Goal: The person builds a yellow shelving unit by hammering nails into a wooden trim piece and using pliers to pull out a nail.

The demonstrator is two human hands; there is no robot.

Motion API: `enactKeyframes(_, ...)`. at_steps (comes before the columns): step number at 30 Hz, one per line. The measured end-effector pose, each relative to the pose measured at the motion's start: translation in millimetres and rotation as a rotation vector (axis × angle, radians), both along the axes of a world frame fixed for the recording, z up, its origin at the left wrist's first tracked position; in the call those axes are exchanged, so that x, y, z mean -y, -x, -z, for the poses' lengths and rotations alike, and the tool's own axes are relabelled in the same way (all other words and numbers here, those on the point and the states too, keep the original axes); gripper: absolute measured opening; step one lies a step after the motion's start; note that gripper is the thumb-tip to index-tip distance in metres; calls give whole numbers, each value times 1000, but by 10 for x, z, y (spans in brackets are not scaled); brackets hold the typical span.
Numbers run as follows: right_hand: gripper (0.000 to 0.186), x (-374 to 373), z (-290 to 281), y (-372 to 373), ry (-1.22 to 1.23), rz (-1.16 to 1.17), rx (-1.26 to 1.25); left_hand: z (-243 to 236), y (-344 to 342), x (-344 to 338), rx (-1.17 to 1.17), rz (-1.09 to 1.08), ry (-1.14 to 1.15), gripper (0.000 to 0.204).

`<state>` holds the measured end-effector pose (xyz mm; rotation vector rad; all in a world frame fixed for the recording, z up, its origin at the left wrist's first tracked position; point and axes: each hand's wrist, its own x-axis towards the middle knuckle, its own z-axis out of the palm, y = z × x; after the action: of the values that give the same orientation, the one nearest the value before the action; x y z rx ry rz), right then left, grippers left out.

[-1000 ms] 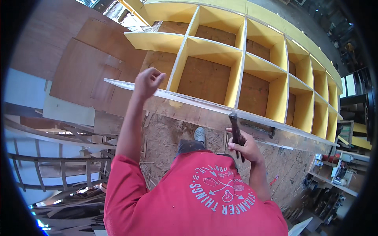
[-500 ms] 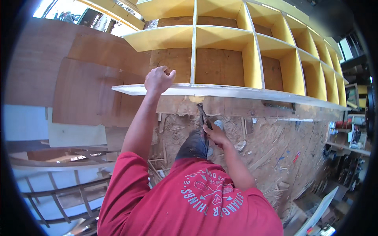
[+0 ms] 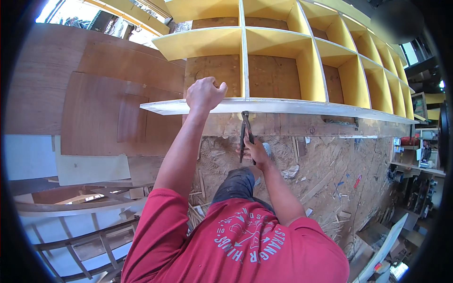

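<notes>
A pair of dark metal pincers (image 3: 244,127) is in my right hand (image 3: 256,153), its handles spread and its head up against the underside of the pale front board (image 3: 283,104). That board is the near edge of a yellow-sided shelf frame with square compartments. My left hand (image 3: 206,94) is closed, fingers curled, over the same board left of the upright divider (image 3: 245,61). Whether anything is inside its fingers is hidden. Whatever the jaws of the pincers may grip is too small to make out.
Brown plywood sheets (image 3: 101,113) lie at the left, above a slatted dark frame (image 3: 89,245). Wood scraps and shavings litter the floor (image 3: 321,174). Cluttered shelves (image 3: 417,165) stand at the right, and a pale panel (image 3: 384,250) leans at lower right.
The pincers' head has gone up to the board's underside, and the handles have spread apart. My left hand stays at the same part of the board while the whole view has shifted slightly.
</notes>
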<state>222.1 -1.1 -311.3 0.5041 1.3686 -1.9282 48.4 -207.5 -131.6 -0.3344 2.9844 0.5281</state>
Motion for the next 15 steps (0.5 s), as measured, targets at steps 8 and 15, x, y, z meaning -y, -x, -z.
enactKeyframes(8, 43, 61, 101, -31, 10, 129, -19, 8, 22, -22, -15, 0, -16, 34)
enactKeyframes(15, 31, -307, -74, 171, -199, -50, -176, 18, 9, 37, -9, -12, -13, 34)
